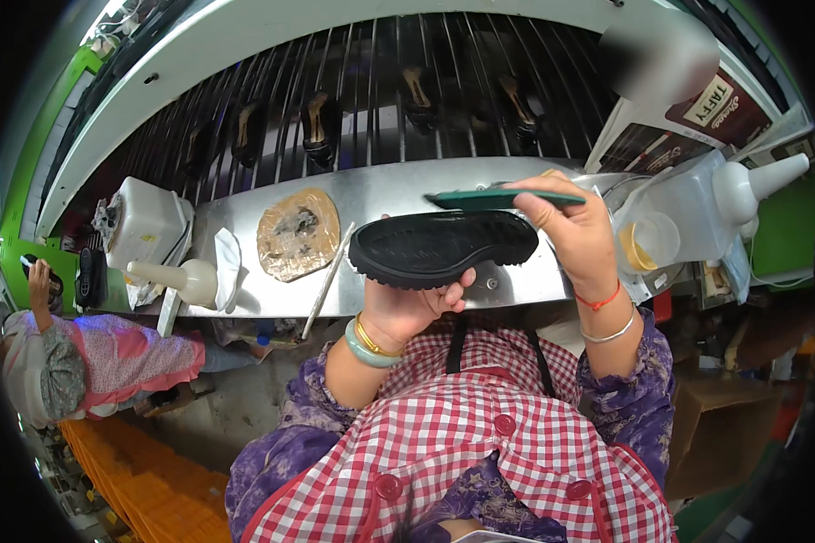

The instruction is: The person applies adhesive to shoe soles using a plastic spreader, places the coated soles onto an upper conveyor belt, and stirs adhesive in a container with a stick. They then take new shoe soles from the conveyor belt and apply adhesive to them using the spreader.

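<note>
A black shoe sole (444,246) with a ridged rim lies across the palm of my left hand (407,303), its hollow inner side facing up. The fingers of that hand curl around its near edge. Just above the sole's far right edge, my right hand (575,226) pinches a slim green brush-like tool (489,198) between thumb and fingers. The tool lies nearly level and points left. Whether its tip touches the sole I cannot tell.
Beneath my hands runs a metal ledge (317,299) bearing a brown plastic-wrapped round pad (297,233) and a thin stick (331,279). White-nozzled bottles (190,281) stand at both sides. Black shoes (317,127) sit on the rod conveyor (371,54) beyond. Another person (109,362) works at left.
</note>
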